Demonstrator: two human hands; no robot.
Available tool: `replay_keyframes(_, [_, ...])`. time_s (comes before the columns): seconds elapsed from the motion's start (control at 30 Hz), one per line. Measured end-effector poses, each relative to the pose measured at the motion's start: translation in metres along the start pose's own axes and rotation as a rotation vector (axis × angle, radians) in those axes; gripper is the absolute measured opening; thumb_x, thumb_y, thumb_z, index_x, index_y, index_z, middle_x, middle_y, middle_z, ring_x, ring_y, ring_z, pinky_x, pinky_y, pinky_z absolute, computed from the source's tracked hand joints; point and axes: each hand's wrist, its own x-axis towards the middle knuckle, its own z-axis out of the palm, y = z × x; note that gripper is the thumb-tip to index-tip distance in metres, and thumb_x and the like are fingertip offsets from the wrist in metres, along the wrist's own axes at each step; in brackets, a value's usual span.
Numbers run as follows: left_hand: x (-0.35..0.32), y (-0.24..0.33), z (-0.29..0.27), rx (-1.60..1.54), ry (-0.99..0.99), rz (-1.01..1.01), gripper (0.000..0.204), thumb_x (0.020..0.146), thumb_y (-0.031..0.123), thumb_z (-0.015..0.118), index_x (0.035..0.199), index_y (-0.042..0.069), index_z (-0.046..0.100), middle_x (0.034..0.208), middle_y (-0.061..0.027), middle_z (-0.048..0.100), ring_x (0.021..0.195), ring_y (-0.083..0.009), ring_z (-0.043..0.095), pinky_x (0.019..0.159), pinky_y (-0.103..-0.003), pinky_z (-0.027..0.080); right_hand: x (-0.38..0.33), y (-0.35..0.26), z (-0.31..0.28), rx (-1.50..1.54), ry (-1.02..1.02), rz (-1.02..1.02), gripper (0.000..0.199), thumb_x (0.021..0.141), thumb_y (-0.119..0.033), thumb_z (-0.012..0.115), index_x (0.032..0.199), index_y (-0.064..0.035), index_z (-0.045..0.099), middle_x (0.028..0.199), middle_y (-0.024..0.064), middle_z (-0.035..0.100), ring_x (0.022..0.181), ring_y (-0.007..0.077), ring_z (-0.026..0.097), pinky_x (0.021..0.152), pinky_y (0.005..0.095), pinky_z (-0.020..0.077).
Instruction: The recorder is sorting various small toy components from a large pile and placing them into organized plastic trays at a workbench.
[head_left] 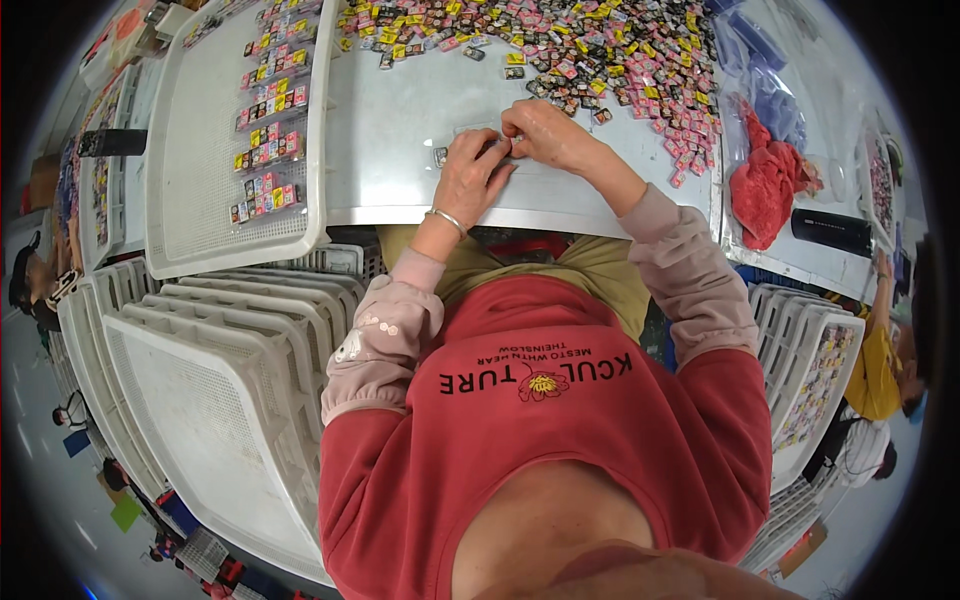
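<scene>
My left hand [470, 178] and my right hand [545, 135] meet over the white tabletop, fingertips almost touching. Both are closed in a pinch. What lies between their fingers is mostly hidden and too small to name. Just beyond the left knuckles shows the edge of a clear plastic piece [474, 128]. A small dark-and-white packet [441, 156] peeks out left of that hand. Beyond the hands spreads a big loose pile of small pink, black and yellow packets [610, 60], with a few strays near the right hand.
At the left a white perforated tray [200, 190] bears rows of packets in clear holders [268, 150]. Stacked white trays [215, 400] stand below it. On the right lie a red cloth [765, 185], a black cylindrical object [832, 231] and clear bluish plastic bags [765, 80]. Other people sit farther off.
</scene>
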Motion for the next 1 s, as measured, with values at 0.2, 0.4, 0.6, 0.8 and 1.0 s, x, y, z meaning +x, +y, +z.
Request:
replay_keyframes(0.2, [0.001, 0.001, 0.0, 0.006, -0.03, 0.015, 0.03, 0.068, 0.004, 0.072, 0.096, 0.003, 0.063, 0.1, -0.0117, 0.054, 0.095, -0.0307, 0.051, 0.083, -0.04, 0.044, -0.005, 0.005, -0.002, -0.009, 0.022, -0.089, 0.018, 0.067, -0.006, 0.071, 0.083, -0.0032, 0.062, 0.089, 0.0149, 0.062, 0.087, 0.0342, 0.061, 0.073, 0.042, 0.0496])
replay_keyframes(0.4, [0.0, 0.002, 0.0, 0.058, 0.036, 0.032, 0.028, 0.067, 0.003, 0.072, 0.093, 0.001, 0.063, 0.097, -0.0103, 0.057, 0.096, -0.0294, 0.051, 0.084, -0.039, 0.044, -0.007, -0.015, -0.006, -0.237, 0.004, -0.053, 0.018, 0.07, -0.01, 0.07, 0.085, -0.0054, 0.063, 0.091, 0.0139, 0.061, 0.09, 0.0349, 0.06, 0.074, 0.044, 0.0489])
replay_keyframes(0.6, [0.0, -0.001, -0.001, -0.003, 0.001, -0.021, 0.027, 0.068, 0.006, 0.074, 0.094, 0.001, 0.066, 0.098, -0.0108, 0.059, 0.095, -0.0293, 0.054, 0.083, -0.038, 0.046, -0.002, 0.001, -0.005, -0.001, 0.008, -0.079, 0.018, 0.069, -0.011, 0.071, 0.085, -0.0054, 0.065, 0.089, 0.0134, 0.061, 0.087, 0.0331, 0.06, 0.073, 0.0423, 0.0486])
replay_keyframes(0.8, [-0.001, -0.002, -0.001, -0.056, 0.0, -0.042, 0.027, 0.068, 0.005, 0.074, 0.094, 0.002, 0.065, 0.099, -0.0109, 0.059, 0.095, -0.0298, 0.054, 0.082, -0.038, 0.046, -0.009, 0.011, 0.005, 0.076, 0.09, -0.181, 0.02, 0.067, -0.006, 0.071, 0.086, -0.0022, 0.064, 0.08, 0.0114, 0.058, 0.076, 0.0294, 0.059, 0.066, 0.0386, 0.0467])
replay_keyframes(1.0, [0.001, 0.0, -0.002, -0.049, 0.0, -0.038, 0.028, 0.07, 0.004, 0.072, 0.096, 0.002, 0.063, 0.101, -0.0114, 0.058, 0.094, -0.0305, 0.054, 0.082, -0.038, 0.046, -0.032, 0.005, 0.025, 0.174, 0.34, -0.064, 0.022, 0.068, -0.003, 0.069, 0.09, -0.0025, 0.064, 0.084, 0.0094, 0.059, 0.078, 0.0268, 0.057, 0.068, 0.038, 0.0462])
